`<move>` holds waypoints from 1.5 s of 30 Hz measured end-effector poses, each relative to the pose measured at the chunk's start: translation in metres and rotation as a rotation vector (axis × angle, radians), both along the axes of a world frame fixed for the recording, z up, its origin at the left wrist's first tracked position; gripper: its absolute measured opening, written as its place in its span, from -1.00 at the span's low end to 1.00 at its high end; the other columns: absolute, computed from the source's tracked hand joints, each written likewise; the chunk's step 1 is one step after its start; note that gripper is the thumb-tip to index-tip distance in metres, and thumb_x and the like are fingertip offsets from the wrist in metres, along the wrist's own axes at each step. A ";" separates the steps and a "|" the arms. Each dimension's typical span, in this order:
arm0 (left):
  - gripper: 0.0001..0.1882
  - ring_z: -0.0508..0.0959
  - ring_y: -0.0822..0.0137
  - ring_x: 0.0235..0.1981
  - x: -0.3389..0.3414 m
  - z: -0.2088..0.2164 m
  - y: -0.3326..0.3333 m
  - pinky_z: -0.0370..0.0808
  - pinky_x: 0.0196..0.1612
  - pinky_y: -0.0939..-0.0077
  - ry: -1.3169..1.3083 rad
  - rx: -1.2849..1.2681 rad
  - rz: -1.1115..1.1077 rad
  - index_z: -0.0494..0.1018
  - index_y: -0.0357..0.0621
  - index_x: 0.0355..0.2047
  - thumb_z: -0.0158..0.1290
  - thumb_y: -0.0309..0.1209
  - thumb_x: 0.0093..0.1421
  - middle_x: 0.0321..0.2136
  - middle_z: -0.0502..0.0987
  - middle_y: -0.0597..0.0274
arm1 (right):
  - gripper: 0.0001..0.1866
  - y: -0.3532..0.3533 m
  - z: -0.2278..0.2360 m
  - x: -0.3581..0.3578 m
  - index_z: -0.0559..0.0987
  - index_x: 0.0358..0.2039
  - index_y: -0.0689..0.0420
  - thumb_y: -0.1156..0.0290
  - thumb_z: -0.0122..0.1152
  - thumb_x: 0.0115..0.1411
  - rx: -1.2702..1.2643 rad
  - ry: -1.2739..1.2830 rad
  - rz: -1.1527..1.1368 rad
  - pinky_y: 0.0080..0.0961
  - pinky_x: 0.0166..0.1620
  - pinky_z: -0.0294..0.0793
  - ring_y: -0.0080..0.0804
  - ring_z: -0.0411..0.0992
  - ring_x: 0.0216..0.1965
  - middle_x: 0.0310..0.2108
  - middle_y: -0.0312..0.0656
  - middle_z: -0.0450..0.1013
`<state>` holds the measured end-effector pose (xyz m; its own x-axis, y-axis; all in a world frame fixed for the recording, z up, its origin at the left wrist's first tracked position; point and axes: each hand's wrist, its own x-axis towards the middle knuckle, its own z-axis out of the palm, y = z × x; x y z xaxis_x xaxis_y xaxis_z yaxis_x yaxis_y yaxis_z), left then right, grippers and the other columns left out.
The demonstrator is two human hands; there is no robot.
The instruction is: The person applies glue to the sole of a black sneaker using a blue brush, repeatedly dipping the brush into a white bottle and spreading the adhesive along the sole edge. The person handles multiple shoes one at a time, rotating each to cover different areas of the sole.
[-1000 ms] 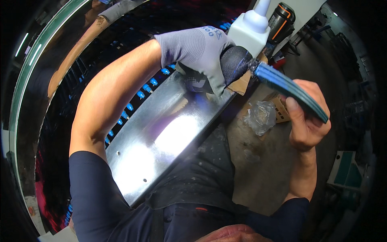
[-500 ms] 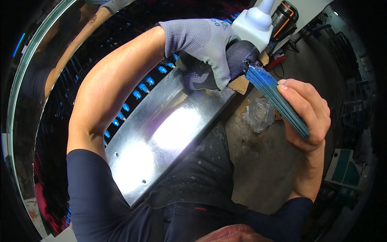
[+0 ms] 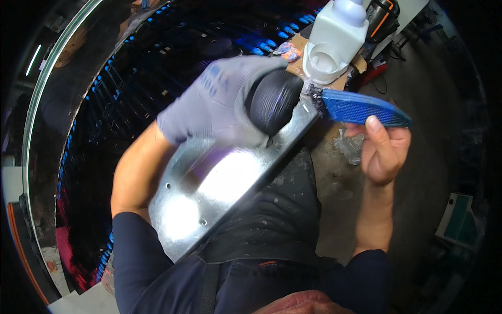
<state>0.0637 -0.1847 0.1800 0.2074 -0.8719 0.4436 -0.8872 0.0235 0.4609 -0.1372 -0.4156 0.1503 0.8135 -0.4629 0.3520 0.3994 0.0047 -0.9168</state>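
Note:
My left hand [image 3: 217, 102], in a grey knit glove, wraps round a black, rounded, ribbed piece [image 3: 277, 102] whose kind I cannot make out. It hangs over a shiny metal plate [image 3: 230, 172] with small holes. My bare right hand [image 3: 384, 149] pinches a flat, tapered blue piece [image 3: 361, 107] with a textured face, thumb on the near side and fingers mostly behind. A dark, ragged clump at its left end lies close to the black piece; whether they are joined I cannot tell.
Beyond my hands stands a white bottle [image 3: 334, 39] with an open round cup on its front. A black-and-orange tool [image 3: 380, 23] lies behind it. Rows of blue fittings [image 3: 287, 31] line the dark machine at left. Crumpled clear plastic [image 3: 350, 147] is on the floor.
My left hand has moved left and down, turning the black piece. The blue piece has swung up from a downward slant to nearly level, its textured face now showing.

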 end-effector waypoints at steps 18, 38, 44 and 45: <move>-0.10 0.51 -0.22 0.18 -0.053 -0.048 0.051 0.42 0.23 -0.05 -0.115 -0.026 0.086 0.41 -0.33 0.20 0.45 -0.28 -0.18 0.15 0.50 -0.20 | -0.82 0.047 -0.050 -0.023 0.62 -0.14 0.40 0.56 0.23 0.31 0.115 0.007 0.002 -0.50 -0.25 0.64 -0.39 0.59 -0.31 -0.23 -0.03 0.60; 0.00 0.62 -0.07 0.09 -0.026 -0.019 0.020 0.49 0.23 0.11 -0.096 -0.092 0.117 0.46 -0.28 0.19 0.56 -0.14 -0.29 0.07 0.59 -0.11 | -0.74 0.060 -0.082 -0.019 0.59 -0.09 0.43 0.47 0.25 0.33 0.160 -0.113 0.109 -0.41 -0.30 0.68 -0.32 0.59 -0.31 -0.17 0.06 0.56; 0.06 0.64 -0.03 0.06 -0.003 -0.008 0.012 0.54 0.21 0.22 -0.052 -0.037 0.116 0.45 -0.29 0.21 0.54 -0.11 -0.35 0.08 0.58 -0.10 | -0.73 0.012 -0.079 0.003 0.62 -0.13 0.35 0.36 0.13 0.43 0.444 -0.040 -0.058 -0.49 -0.35 0.64 -0.39 0.60 -0.37 -0.26 -0.02 0.64; 0.08 0.65 -0.03 0.03 0.004 -0.006 0.007 0.55 0.19 0.25 -0.082 -0.027 0.108 0.44 -0.31 0.22 0.54 -0.06 -0.33 0.07 0.59 -0.10 | -0.73 0.008 -0.076 0.004 0.63 -0.13 0.33 0.35 0.13 0.43 0.462 -0.011 -0.075 -0.51 -0.35 0.64 -0.41 0.60 -0.37 -0.26 -0.03 0.65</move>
<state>0.0675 -0.1773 0.1740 0.2618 -0.8340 0.4857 -0.9198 -0.0632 0.3873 -0.1335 -0.4075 0.0742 0.7692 -0.6306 0.1036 0.4237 0.3819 -0.8214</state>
